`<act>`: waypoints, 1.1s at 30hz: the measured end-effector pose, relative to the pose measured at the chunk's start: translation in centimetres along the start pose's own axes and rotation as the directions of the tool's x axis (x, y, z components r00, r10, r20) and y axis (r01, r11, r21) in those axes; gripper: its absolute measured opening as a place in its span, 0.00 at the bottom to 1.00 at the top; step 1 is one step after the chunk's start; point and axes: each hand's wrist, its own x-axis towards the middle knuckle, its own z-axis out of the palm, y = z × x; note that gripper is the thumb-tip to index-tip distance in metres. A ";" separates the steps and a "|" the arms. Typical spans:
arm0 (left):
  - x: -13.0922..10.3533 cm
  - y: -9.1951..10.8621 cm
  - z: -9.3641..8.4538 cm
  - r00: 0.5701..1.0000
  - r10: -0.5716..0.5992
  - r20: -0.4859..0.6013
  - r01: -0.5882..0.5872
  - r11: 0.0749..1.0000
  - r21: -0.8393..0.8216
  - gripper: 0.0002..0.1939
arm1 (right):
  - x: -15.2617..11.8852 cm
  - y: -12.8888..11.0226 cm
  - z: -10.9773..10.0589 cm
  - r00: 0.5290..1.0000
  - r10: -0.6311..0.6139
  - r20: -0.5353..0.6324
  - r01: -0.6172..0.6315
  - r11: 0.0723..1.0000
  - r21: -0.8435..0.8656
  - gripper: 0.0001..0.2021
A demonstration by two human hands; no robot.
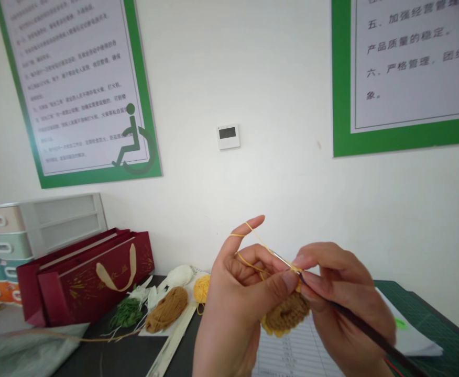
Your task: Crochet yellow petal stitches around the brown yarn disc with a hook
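My left hand (233, 293) pinches the edge of a small crocheted piece (286, 314), brown in the middle with a yellow rim. Yellow yarn (255, 231) is looped round its raised index finger and runs down to the work. In my right hand (343, 293) is a crochet hook (365, 330) with a dark handle. The metal tip of the hook meets the yarn at the top edge of the piece, where the fingers of both hands come close together. Part of the piece is hidden behind my fingers.
Balls of brown yarn (170, 309), green yarn (126, 312), and yellow yarn (201, 289) lie on the dark table at left. Behind them stand red gift bags (96, 283) and a drawer unit (62, 222). Printed paper (288, 351) and a green cutting mat (414, 309) lie beneath my hands.
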 end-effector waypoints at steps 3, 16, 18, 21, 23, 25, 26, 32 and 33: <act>0.0 -0.2 0.2 1.000 -0.002 -0.017 0.002 1.000 -0.009 0.43 | 0.1 -0.2 0.1 0.999 -0.052 0.015 0.054 0.991 -0.119 0.24; 0.0 0.0 -0.2 0.999 0.006 -0.038 -0.007 1.000 -0.004 0.51 | -0.1 -0.3 0.3 0.997 0.048 -0.059 -0.053 0.994 -0.092 0.16; 0.2 0.1 -0.3 0.998 -0.055 -0.012 0.054 0.997 -0.060 0.50 | -0.4 0.1 0.2 0.992 0.072 -0.101 -0.072 0.997 0.000 0.17; 0.3 -0.1 -0.1 0.997 -0.077 -0.007 0.076 0.995 -0.065 0.47 | -0.6 0.4 0.0 0.997 -0.064 -0.047 0.058 0.990 -0.126 0.19; 0.3 -0.5 0.2 0.999 0.000 -0.046 0.000 1.000 0.002 0.43 | -0.4 0.2 -0.1 0.988 -0.148 0.038 0.153 0.941 -0.302 0.19; 0.1 -0.9 0.4 0.984 0.149 -0.097 -0.136 0.982 0.128 0.40 | -0.1 -0.3 0.0 0.985 -0.163 0.057 0.172 0.890 -0.423 0.17; 0.0 -1.0 0.5 0.968 0.222 -0.115 -0.196 0.959 0.203 0.38 | 0.2 -0.7 0.1 0.987 -0.158 0.040 0.159 0.879 -0.450 0.16; -0.2 -1.0 -0.3 0.944 0.315 -0.100 -0.244 0.869 0.431 0.32 | 1.3 -2.2 -0.6 0.998 0.039 0.046 -0.019 0.924 -0.381 0.08; -0.1 -0.8 -0.4 0.952 0.297 -0.079 -0.239 0.878 0.415 0.32 | 1.3 -2.2 -0.7 0.991 0.132 0.011 -0.120 0.931 -0.343 0.07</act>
